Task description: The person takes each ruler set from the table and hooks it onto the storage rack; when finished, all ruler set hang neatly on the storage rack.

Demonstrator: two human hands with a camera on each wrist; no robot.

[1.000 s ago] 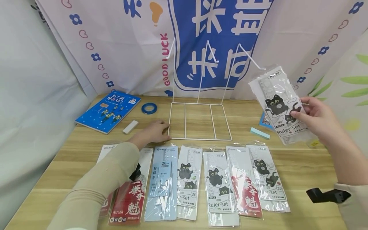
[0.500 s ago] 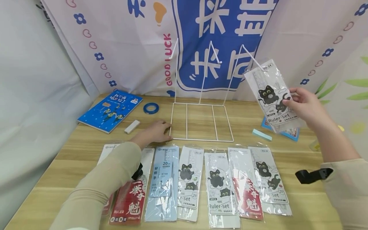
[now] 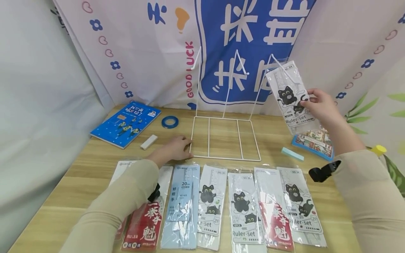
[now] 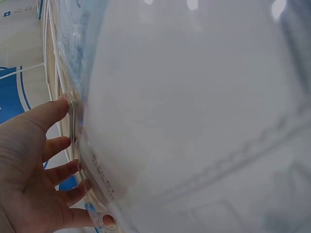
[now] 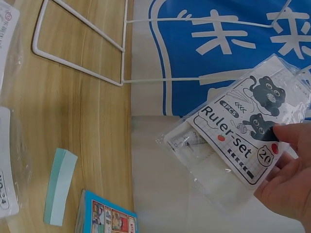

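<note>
The right hand (image 3: 321, 105) pinches the ruler-set packet (image 3: 289, 96) at the right hook (image 3: 280, 64) of the wire rack (image 3: 225, 158), and should slide it gently backward, while the left hand (image 3: 176, 149), fingers loosely extended, seems to steady the base.

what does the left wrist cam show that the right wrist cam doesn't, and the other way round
Only the left wrist: the left hand, fingers spread by the rack, and a blurred packet filling most of the picture.

Only the right wrist: the right hand pinching the cat packet, the teal block and part of a comic book.

Both: parts of the white rack and the blue banner.
</note>
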